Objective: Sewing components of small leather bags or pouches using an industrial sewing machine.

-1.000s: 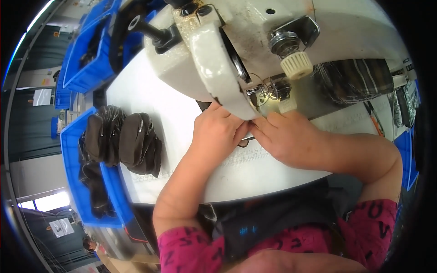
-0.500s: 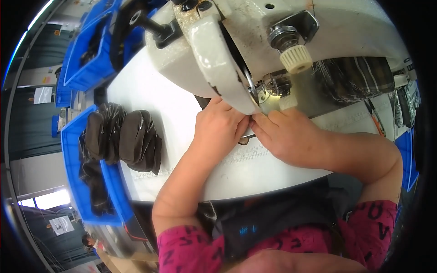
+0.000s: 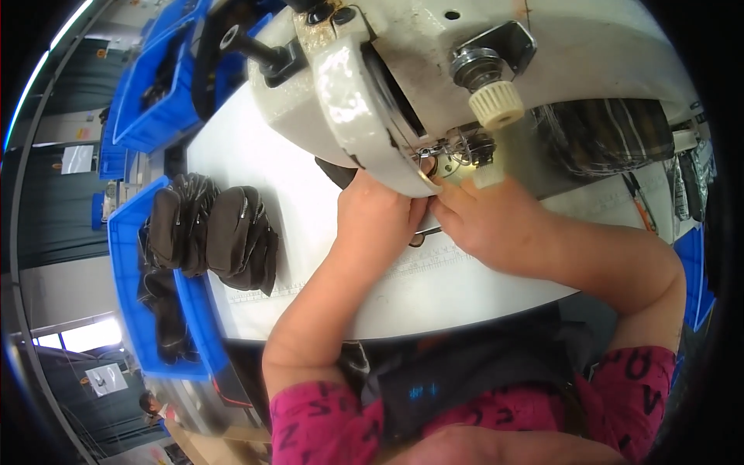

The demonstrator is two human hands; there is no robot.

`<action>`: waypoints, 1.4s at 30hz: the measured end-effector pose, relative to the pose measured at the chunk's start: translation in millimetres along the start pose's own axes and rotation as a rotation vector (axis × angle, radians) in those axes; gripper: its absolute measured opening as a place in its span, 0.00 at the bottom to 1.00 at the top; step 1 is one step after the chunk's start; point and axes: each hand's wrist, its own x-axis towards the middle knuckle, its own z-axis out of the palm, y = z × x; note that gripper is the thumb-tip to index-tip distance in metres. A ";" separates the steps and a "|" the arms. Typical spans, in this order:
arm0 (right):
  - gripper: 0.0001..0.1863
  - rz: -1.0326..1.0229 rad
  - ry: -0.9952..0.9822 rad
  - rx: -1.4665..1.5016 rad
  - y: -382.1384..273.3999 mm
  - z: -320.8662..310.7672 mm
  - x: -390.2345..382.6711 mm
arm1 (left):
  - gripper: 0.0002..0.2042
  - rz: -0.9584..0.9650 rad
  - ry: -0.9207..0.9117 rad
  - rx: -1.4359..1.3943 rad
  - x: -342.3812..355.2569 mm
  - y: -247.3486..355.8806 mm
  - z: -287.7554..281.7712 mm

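Observation:
A white sewing machine (image 3: 345,108) stands over my hands, its needle area (image 3: 436,159) partly behind the head cover. My left hand (image 3: 378,208) is closed beside a dark fabric piece (image 3: 332,171) under the machine, its fingertips mostly hidden by the cover. My right hand (image 3: 488,225) has bent, closed fingers near the presser foot, close against my left thumb; what they press or hold is hidden. A small dark loop (image 3: 417,239) shows below my thumbs at the bed's edge.
Dark zippered pouches (image 3: 240,236) pile at the left beside a blue bin (image 3: 200,318); more blue bins (image 3: 155,105) sit upper left. Red-handled scissors (image 3: 643,209) and striped dark material (image 3: 604,136) lie right. A co-worker (image 3: 155,407) appears far lower left.
My left hand has moved slightly up and right toward the needle, and my right hand has edged up too. More of the dark fabric shows left of the machine head.

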 end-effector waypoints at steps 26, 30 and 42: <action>0.13 0.034 -0.082 0.195 -1.5 -18.8 1.0 | 0.32 0.015 -0.261 -0.265 -15.3 -25.0 -42.6; 0.11 0.041 -0.068 0.179 -2.2 -19.9 3.3 | 0.33 0.005 -0.267 -0.319 -14.1 -20.9 -35.7; 0.22 0.019 -0.073 0.133 -1.2 -14.2 0.3 | 0.20 0.042 0.180 0.007 -10.3 -14.3 -16.5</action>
